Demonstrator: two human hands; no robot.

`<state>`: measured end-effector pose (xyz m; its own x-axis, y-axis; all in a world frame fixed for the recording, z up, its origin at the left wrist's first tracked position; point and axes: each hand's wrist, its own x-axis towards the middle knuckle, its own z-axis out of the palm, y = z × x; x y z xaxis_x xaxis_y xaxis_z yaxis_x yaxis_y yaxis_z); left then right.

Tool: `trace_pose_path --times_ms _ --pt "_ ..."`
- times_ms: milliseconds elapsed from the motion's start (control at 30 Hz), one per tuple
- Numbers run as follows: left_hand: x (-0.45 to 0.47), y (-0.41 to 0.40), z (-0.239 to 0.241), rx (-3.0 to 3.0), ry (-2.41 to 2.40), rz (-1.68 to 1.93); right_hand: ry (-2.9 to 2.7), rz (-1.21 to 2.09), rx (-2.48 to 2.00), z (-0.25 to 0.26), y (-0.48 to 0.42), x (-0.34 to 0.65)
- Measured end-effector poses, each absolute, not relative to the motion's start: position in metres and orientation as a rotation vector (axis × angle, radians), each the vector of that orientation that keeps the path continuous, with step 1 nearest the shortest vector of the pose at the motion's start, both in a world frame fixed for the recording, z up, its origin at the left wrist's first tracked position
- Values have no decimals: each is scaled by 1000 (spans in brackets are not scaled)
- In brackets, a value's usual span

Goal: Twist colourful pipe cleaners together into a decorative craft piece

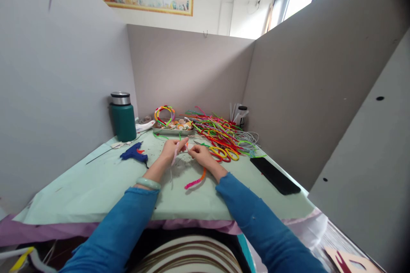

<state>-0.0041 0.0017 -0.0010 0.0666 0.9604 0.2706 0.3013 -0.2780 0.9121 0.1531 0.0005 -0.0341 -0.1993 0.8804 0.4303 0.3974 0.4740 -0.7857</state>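
Observation:
My left hand pinches a pale pink pipe cleaner, one end of which hangs below the fingers. Close beside it, my right hand has thumb and fingers closed on the same strand, where a bit of orange shows between the hands. An orange and hot-pink fuzzy pipe cleaner curves out beneath my right wrist; whether it joins the held piece is hidden. Scissors with yellow and red handles lie just beyond my right hand. A blue glue gun rests left of my left hand.
Behind the hands stand a metal tray of small pieces, a multicoloured ring and a heap of pipe cleaners. A green bottle stands at left, a black phone lies at right. Grey partitions enclose the table.

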Motion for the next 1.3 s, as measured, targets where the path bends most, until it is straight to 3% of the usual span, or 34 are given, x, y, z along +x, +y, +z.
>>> trace_pose_path --times_ms 633,800,1100,1300 --pt "-10 3 9 1329 1049 1189 -1805 626 -1125 -37 1 153" --pt "-10 7 2 1546 1149 1235 -1798 626 -1120 -39 3 154" --pt "-5 4 -11 1923 1228 881 -1795 612 -1124 -39 4 153" --pt "-6 8 -11 1971 1335 925 -1787 656 -1099 -38 2 151"
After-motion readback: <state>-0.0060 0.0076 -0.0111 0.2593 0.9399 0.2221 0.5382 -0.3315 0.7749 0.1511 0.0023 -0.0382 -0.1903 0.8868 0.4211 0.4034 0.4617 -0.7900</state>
